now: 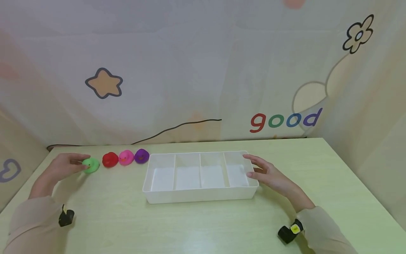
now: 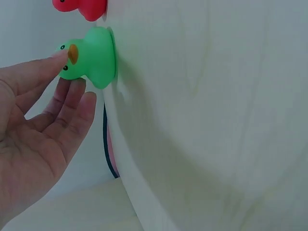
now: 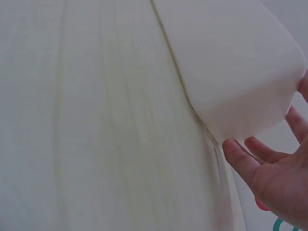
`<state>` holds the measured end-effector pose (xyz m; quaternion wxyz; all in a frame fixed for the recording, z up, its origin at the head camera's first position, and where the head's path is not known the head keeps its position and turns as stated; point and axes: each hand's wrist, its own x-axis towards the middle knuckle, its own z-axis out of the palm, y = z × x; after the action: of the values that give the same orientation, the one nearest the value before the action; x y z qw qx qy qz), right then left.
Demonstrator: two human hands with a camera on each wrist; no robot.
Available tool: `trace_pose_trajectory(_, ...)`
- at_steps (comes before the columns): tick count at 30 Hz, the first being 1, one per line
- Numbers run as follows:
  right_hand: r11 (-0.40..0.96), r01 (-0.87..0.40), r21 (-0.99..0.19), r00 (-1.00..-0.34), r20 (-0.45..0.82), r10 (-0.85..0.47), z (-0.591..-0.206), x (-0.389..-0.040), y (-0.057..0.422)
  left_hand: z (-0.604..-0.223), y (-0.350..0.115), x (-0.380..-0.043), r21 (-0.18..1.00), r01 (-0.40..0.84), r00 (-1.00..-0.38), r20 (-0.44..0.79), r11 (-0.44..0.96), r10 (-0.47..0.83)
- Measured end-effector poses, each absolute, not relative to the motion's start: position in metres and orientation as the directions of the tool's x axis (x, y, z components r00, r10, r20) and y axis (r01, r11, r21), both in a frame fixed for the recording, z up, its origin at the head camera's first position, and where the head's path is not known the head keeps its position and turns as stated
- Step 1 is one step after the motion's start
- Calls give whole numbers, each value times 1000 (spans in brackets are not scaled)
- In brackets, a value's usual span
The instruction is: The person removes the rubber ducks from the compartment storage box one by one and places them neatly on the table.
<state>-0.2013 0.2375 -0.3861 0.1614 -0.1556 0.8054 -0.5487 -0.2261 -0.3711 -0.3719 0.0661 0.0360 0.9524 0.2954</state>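
At the far left of the head view, my left hand pinches a green rubber duck by its head, thumb in front and fingertips behind. In the left wrist view the duck's base is right at the tabletop. My right hand holds the right end of a white box with four-sided compartments in a row. Its thumb and a finger reach over the rim, while other fingertips lie against the outside of the end wall in the right wrist view.
Between the green duck and the box stand a red duck, a pink duck and a purple duck in a row. The light wooden table ends at a printed curtain behind and at the sides.
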Motion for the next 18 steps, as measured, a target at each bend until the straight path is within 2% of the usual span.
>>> trace_pose_trajectory(18, 331, -77, -940, -896, -81, -437, -386, -201, 238, -372, -361, -231, 636, -3, -992, -100, 772, 79)
